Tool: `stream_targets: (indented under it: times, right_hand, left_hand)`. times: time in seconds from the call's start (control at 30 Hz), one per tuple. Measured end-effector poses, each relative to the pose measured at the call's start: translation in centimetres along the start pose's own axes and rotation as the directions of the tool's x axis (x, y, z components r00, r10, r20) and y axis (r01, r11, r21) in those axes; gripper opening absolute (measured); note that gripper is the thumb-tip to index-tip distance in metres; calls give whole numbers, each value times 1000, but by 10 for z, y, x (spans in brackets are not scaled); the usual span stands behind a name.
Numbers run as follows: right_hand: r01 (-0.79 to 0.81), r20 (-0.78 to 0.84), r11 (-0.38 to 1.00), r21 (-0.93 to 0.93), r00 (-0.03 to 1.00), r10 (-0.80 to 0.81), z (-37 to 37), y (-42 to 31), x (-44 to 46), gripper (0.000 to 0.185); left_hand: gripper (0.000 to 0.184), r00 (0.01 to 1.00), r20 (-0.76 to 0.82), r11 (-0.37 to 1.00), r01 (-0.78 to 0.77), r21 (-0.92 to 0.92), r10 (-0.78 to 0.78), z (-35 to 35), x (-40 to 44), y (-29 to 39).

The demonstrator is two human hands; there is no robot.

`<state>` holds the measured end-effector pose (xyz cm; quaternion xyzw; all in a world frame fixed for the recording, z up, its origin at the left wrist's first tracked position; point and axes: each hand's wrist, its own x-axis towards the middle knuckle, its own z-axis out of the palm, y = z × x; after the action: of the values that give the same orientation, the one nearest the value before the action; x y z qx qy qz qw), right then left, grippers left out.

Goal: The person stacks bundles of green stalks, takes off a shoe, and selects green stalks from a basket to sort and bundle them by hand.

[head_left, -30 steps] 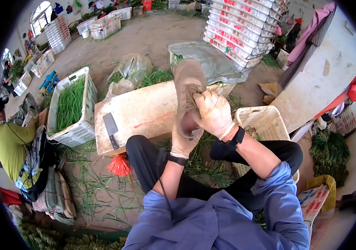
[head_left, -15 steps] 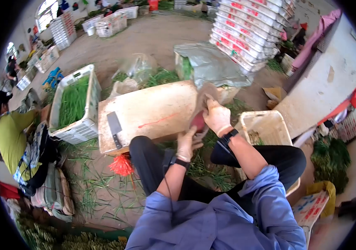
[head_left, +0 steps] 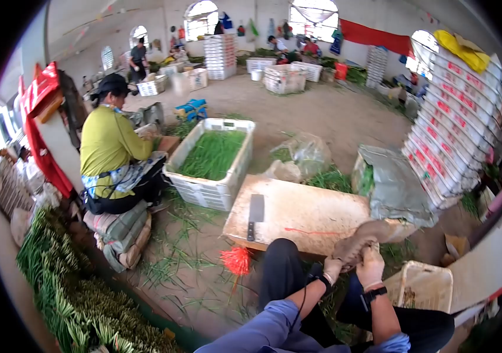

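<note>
Both my hands, in pale thin gloves, grip a soft brownish-grey cloth above the right end of a worn white board. My left hand is closed on its lower left part. My right hand is closed on it from the right, fingers bent into the folds. What kind of cloth it is, I cannot make out. On the board's left end lies a cleaver, its dark handle toward me. A thin red streak crosses the board beside the cloth.
A white crate of cut greens stands beyond the board. A co-worker sits at the left. Bundled green stalks are piled at lower left. Tall stacked crates and a cream basket stand at right; a red tassel hangs near my knee.
My view has swung left, so the board and hands appear farther right. The cloth looks more bunched between my hands, and the reddish patch seen in it earlier is out of sight.
</note>
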<state>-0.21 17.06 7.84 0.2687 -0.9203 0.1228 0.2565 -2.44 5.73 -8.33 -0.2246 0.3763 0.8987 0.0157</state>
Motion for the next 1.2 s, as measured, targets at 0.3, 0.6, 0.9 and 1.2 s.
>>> stream_targets:
  times: [0.3,0.6,0.9,1.2]
  right_hand:
    - [-133,168,985,107,979,114,43,26,-68,17]
    - [-416,456,887,-201,761,461,55,37,-92,26]
    - [-343,812,835,-431,255,525,73,60,-103,50]
    - [-313,551,934,-170,756,354,-46,128,2,38]
  left_hand:
    - [39,979,27,239,-76,968,202,-28,-14,-9]
    - [23,855,490,-191,-459,867,169,-33,-39,-9]
    - [34,912,307,-448,-402,799,-272,-39,-21,-99]
    - [34,923,3,-511,-216,832,-385,-50,39,-151]
